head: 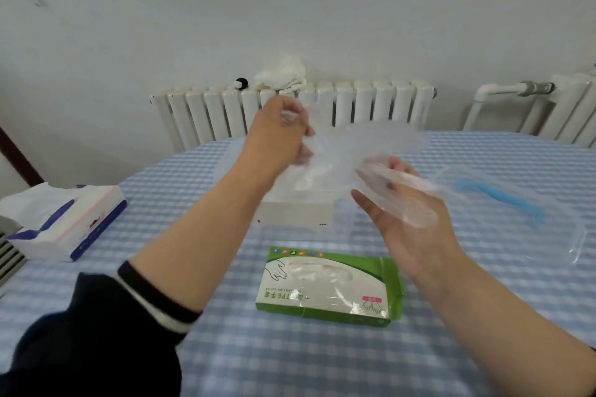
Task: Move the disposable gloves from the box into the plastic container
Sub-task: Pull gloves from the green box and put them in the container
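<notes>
i see both my hands raised over the middle of the surface [483, 316], a round top in blue-and-white check whose far edge curves just in front of a white ribbed radiator [371, 103]. my left hand [277, 135] pinches one end of a thin, clear, crinkly disposable glove [380, 142], fingers curled on it; my right hand [409, 219] lies palm up, fingers loosely spread, with the film draped over them. below and between them sits the white plastic container [296, 209], boxy, with pale film inside. nearer me lies the flat green glove box [329, 287], its oval window showing more gloves. at the left edge rests a soft tissue pack [64, 222]; to the right a clear bag with a blue zip strip [503, 200]. open cloth shows around the box.
</notes>
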`<state>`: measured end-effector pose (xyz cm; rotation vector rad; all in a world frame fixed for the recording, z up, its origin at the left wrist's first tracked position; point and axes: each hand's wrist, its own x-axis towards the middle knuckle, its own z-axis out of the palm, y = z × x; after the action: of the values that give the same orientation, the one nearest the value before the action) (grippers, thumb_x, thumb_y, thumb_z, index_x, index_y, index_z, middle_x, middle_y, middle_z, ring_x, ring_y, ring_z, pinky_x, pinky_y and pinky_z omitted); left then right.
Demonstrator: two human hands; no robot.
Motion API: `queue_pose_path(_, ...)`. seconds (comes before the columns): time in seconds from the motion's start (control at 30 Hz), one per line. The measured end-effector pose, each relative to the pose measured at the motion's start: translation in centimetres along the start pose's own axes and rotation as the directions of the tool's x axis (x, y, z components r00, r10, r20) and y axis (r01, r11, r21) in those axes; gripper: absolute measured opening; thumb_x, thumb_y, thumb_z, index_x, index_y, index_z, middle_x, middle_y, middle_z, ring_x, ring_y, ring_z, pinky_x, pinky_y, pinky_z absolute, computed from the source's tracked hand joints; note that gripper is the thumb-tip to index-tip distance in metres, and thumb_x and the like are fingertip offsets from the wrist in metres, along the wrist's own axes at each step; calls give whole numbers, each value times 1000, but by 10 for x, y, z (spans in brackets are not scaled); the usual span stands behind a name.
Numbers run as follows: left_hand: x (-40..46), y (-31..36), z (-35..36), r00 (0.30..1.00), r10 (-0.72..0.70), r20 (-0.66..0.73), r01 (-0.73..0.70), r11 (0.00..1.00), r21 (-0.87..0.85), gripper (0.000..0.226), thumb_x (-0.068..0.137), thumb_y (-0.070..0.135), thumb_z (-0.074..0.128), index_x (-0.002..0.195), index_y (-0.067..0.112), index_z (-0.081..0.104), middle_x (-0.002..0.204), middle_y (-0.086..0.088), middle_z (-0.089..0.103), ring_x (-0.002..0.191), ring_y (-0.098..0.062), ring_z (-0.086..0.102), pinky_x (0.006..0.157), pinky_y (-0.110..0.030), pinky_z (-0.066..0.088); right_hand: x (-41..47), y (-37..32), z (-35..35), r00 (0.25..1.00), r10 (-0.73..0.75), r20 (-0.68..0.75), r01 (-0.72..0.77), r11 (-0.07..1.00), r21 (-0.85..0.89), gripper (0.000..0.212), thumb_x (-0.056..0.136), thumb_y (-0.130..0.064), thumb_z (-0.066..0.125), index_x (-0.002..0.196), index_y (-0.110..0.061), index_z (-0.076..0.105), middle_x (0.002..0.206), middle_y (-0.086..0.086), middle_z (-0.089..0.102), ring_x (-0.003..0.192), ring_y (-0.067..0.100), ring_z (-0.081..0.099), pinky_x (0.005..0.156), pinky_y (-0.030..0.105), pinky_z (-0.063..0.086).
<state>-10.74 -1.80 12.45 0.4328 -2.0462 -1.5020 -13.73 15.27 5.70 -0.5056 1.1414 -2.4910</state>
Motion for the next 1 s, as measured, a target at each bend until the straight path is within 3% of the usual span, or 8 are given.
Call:
queue_pose_path(0.13,42,-5,-18,995,30,91,-69,881,467,24,96,10,48,115,23,39,80,1,63,49,-14,46,38,-17,36,9,-7,-7,962,-76,-264,67,997,-41,21,103,-14,40,94,-18,58,90,-3,70,82,11,66,73,27,52)
queue_pose_path(0.23,67,-18,-25,994,-29,108,-47,768,638,32,94,10,50,123,17,40,83,-3,64,55,-16,51,44,-22,38,12,-13,-12,934,-93,-345,78,995,-56,23,104,-14,39,93,-20,59,86,-5,68,82,11,65,73,27,51)
queue_pose_path(0.33,84,-38,-26,987,-123,102,-11,583,812,38,96,13,53,129,4,37,95,-12,64,70,-24,58,57,-31,45,14,-14,-14,926,-88,-368,72,996,-59,23,103,-13,40,92,-21,60,84,-4,67,79,11,64,72,27,50)
queue_pose_path(0.47,88,-63,-22,983,-148,111,-62,300,952,39,93,6,51,129,-1,36,75,-6,49,66,-22,52,51,-32,37,13,-15,-13,928,-74,-364,55,997,-61,21,102,-12,41,94,-19,59,83,-3,65,78,12,63,72,27,51)
queue_pose_path(0.6,89,-74,-18,963,-198,184,-166,106,980,20,93,0,44,108,4,57,74,-1,44,77,-21,50,66,-32,41,12,-15,-12,930,-73,-361,46,996,-82,21,102,-12,42,94,-18,60,81,-3,65,77,11,62,73,27,52)
queue_pose_path(0.83,89,-79,-17,908,-327,261,-239,106,965,3,93,11,55,91,11,54,79,0,55,80,-19,53,72,-29,43,10,-12,-8,946,-68,-318,22,989,-148,21,101,-10,43,93,-17,61,79,-3,65,74,11,61,69,25,51)
queue_pose_path(0.93,88,-75,-22,875,-366,318,-302,101,948,11,93,18,61,102,12,61,102,-3,63,91,-20,55,82,-29,44,11,-10,-9,963,-58,-262,-6,971,-238,22,100,-8,46,91,-17,63,76,-4,66,72,10,61,65,23,51)
queue_pose_path(1.0,84,-69,-27,857,-338,389,-378,100,920,28,94,25,63,121,16,60,123,-1,58,111,-20,54,93,-30,41,11,-8,-9,991,-63,-118,7,906,-424,22,98,-6,50,89,-18,66,74,-6,67,73,8,62,65,21,51)
